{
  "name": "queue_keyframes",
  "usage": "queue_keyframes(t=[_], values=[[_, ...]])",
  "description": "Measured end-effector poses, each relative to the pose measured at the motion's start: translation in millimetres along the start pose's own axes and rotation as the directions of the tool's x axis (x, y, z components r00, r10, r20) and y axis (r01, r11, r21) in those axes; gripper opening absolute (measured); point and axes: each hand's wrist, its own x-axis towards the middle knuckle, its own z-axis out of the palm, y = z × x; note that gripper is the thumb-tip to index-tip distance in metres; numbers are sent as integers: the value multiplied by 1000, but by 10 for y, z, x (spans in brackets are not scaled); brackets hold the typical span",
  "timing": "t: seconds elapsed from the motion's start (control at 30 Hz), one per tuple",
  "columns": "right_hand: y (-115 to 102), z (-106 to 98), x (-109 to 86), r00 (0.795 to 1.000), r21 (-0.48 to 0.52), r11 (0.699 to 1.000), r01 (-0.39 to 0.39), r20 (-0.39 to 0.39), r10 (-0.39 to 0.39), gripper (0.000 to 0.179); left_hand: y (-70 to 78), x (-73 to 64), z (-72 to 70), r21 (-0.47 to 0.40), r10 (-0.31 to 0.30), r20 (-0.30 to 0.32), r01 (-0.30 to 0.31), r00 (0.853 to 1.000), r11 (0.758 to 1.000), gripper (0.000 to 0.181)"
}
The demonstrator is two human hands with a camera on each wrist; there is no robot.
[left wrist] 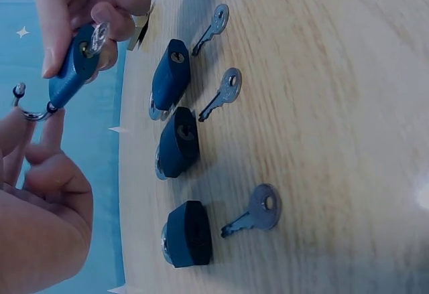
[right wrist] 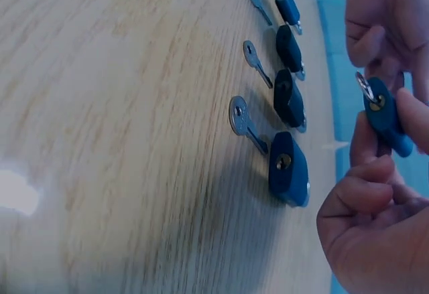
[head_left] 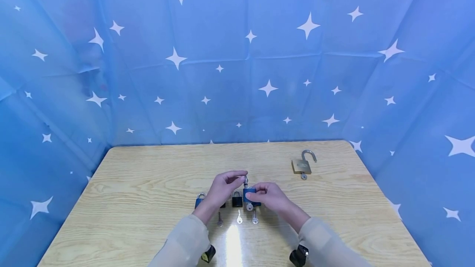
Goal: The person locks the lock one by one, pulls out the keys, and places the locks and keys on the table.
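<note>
Above the table, my right hand (head_left: 272, 197) grips the body of a blue padlock (left wrist: 72, 73). A key (left wrist: 100, 38) sits in its keyhole. The padlock's shackle (left wrist: 35, 116) stands unlatched, one end out of the body. My left hand (head_left: 221, 188) pinches that shackle between thumb and fingers. Below the hands, several padlocks stand in a row, among them a black padlock (head_left: 237, 201) and a blue padlock (head_left: 199, 202) at the left. A loose key (head_left: 239, 218) lies before the black one, with another key (head_left: 255, 218) to its right.
A larger brass padlock (head_left: 301, 167) lies at the back right of the wooden table (head_left: 148, 184), its shackle swung out and a key at its base. A blue star-patterned curtain (head_left: 222, 85) hangs behind and along both sides.
</note>
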Motion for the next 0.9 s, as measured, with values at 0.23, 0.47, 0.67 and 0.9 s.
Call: queue_keyframes(t=[0.23,0.47,0.67,0.9], values=[[-5,38,-20,999,-3,999,44,17,-44,28,8,52,22,91,27,-31,-24,999,996,18],[17,32,-30,996,-26,996,84,26,-83,28,54,58,47,212,83,-56,-70,995,975,13],[4,28,-40,996,-44,995,88,24,-87,35,80,57,69,265,99,-69,-78,993,961,13],[14,33,-46,995,-72,993,95,36,-93,34,93,50,89,370,129,-67,-95,989,924,12]])
